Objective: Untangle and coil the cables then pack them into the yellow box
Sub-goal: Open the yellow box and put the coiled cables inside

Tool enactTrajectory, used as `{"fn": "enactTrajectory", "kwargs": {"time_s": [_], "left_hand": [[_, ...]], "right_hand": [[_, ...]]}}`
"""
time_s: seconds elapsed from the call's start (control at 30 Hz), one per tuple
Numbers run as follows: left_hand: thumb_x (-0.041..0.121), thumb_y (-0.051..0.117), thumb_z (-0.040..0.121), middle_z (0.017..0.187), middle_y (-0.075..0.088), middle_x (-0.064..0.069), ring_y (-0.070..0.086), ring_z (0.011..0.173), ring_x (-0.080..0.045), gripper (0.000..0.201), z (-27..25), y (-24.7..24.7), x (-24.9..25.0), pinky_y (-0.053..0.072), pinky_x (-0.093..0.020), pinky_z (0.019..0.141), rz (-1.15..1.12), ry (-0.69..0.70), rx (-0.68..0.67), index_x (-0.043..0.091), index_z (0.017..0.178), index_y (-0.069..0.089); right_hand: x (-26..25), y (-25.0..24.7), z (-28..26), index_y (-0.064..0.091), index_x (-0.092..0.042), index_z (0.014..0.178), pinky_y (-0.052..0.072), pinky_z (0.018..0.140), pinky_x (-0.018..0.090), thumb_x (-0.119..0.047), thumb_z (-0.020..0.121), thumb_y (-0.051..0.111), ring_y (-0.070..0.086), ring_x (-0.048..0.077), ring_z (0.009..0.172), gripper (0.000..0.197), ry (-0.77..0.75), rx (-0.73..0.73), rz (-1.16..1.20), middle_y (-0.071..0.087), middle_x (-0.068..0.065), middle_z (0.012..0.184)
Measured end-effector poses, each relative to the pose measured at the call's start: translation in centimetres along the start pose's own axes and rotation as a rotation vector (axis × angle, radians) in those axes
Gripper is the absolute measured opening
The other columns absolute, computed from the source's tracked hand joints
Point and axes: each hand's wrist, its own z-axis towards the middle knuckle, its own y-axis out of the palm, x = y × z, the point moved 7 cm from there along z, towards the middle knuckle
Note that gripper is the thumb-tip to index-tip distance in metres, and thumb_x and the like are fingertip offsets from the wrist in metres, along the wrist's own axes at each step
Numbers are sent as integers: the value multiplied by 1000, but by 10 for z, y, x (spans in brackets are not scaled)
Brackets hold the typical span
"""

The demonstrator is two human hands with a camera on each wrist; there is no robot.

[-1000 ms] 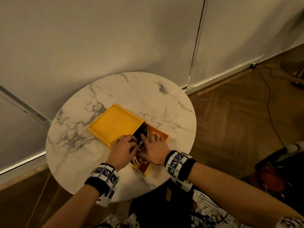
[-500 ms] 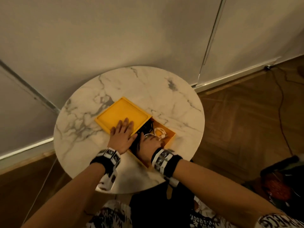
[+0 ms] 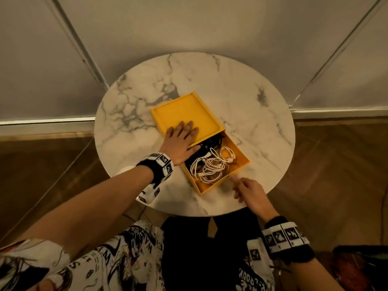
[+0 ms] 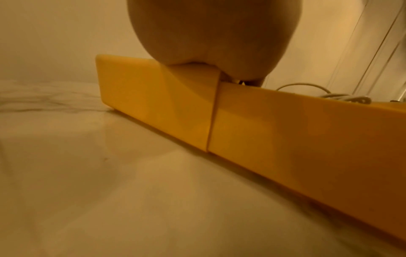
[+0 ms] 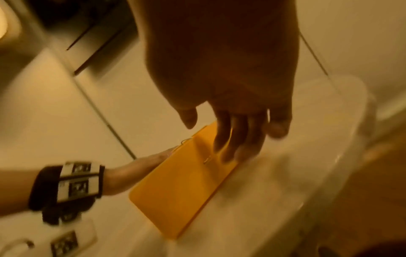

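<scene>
The yellow box (image 3: pixel 239 152) lies on the round marble table (image 3: pixel 241 91), and its yellow lid (image 3: pixel 182 110) covers the far half. Coiled white cables (image 3: pixel 210 166) and black cables (image 3: pixel 211 142) lie in the open near half. My left hand (image 3: pixel 182 134) rests flat on the lid with straight fingers; in the left wrist view the palm (image 4: pixel 208 34) presses the lid's edge (image 4: pixel 153 107) beside the box wall (image 4: pixel 307 130). My right hand (image 3: pixel 245 186) hovers empty just off the box's near right side, fingers loosely extended. In the blurred right wrist view its fingers (image 5: pixel 232 139) hang over the box (image 5: pixel 182 191).
The table stands against pale wall panels (image 3: pixel 189 28), with a wooden floor (image 3: pixel 42 175) around it. The table's near edge (image 3: pixel 210 215) is close to my lap. A dark bag with something red (image 3: pixel 352 267) sits on the floor at the lower right.
Both hands were in the box on the cables. The left hand moved onto the lid and stays flat there. The right hand pulled out of the box toward the near right table edge.
</scene>
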Motion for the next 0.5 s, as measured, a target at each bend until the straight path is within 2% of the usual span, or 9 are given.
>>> {"fn": "enactTrajectory", "kwargs": {"time_s": [0.07, 0.2, 0.33, 0.4, 0.5], "left_hand": [[56, 18, 98, 161, -2, 6, -3, 148, -25, 59, 1, 1, 1, 6, -48, 116, -27, 4, 2, 34, 152, 7], [54, 19, 99, 160, 0, 13, -3, 148, -22, 52, 2, 2, -2, 6, -46, 116, -67, 15, 18, 42, 150, 11], [62, 17, 96, 160, -1, 16, -6, 148, -20, 57, 2, 2, -5, 3, -45, 115, -93, 29, -22, 44, 149, 12], [67, 10, 91, 160, -1, 16, -6, 148, -20, 62, 3, 3, -5, 4, -45, 115, -80, 29, -38, 45, 149, 12], [64, 1, 87, 159, 3, 17, -1, 148, -22, 64, 5, 1, -6, 8, -46, 112, -51, 46, -17, 47, 148, 14]], "right_hand": [[-6, 23, 4, 67, -9, 74, 45, 51, 21, -33, 101, 44, 60, 14, 54, 42, 56, -112, 177, 68, 6, 65], [-31, 52, 30, 66, 1, 65, 45, 47, 24, -19, 98, 51, 61, 18, 47, 42, 73, -82, 277, 70, 12, 62], [-37, 54, 40, 65, 3, 61, 45, 48, 25, -16, 97, 51, 61, 22, 48, 42, 128, -120, 339, 69, 20, 66], [-40, 55, 43, 64, 3, 60, 44, 47, 25, -16, 96, 51, 60, 22, 46, 42, 161, -123, 385, 68, 19, 63], [-48, 64, 48, 63, 2, 59, 42, 41, 20, -16, 97, 50, 59, 18, 43, 43, 152, -96, 406, 68, 16, 60]]}}
